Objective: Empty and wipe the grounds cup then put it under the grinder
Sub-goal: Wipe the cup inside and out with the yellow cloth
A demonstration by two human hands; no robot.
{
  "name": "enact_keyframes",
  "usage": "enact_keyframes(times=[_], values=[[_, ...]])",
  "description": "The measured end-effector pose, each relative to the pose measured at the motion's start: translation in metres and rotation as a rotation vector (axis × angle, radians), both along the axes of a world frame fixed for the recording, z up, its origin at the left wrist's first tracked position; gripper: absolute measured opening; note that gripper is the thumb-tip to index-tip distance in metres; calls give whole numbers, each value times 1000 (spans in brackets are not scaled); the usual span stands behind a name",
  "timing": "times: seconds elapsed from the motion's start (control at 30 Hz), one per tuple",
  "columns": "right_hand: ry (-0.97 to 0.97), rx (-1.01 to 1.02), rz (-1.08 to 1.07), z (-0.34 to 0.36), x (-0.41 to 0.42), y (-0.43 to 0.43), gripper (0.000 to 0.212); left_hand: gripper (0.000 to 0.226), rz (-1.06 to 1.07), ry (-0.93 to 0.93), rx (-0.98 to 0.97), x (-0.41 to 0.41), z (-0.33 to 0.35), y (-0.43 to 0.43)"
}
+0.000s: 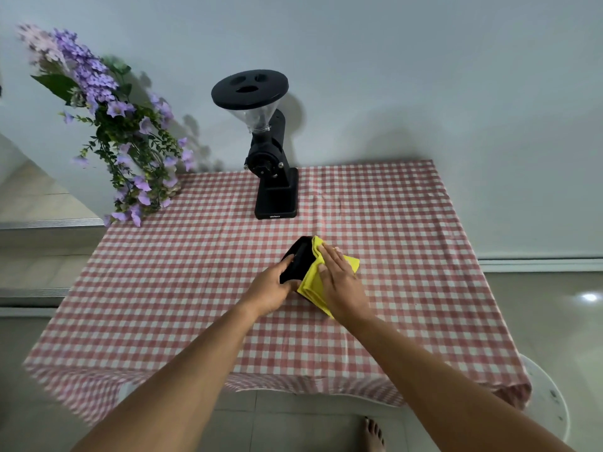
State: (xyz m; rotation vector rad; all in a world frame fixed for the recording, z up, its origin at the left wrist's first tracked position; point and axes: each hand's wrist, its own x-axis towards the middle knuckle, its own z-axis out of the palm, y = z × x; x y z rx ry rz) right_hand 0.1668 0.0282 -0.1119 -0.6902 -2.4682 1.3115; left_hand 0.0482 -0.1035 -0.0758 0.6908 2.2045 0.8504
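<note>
Centrally, the left hand (pixel 270 288) grasps the grounds cup (pixel 298 261) with curled fingers while the right hand (pixel 339 282), fingers flat, presses a yellow cloth (pixel 311 283) onto it, well inside the counter (pixel 163 288) edges.

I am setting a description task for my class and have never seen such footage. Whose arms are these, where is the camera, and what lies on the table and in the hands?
No machine here: a person wears a wide-angle camera on the head, looking forward and down, so the arms are their own. On the checked tablecloth stand a black grinder and purple flowers. The left hand holds the black grounds cup; the right hand presses a yellow cloth against it with straight fingers.
</note>
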Motion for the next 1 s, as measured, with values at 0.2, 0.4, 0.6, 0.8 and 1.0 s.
enact_keyframes(times=[0.2,0.4,0.6,0.8,1.0], values=[[-44,-191,-169,1,0,14,46,73,3,-28,19,2,-2,0],[-39,-257,-190,-3,0,15,45,75,-6,-35,51,4,-5,0],[-79,-101,-129,-4,12,12,46,75,61,-119,-12,-6,7,3],[33,157,54,0,15,-25,52,35,123,105,-83,-2,-4,-2],[29,-79,-131,0,16,-31,46,31,132,196,-13,13,-17,-8]])
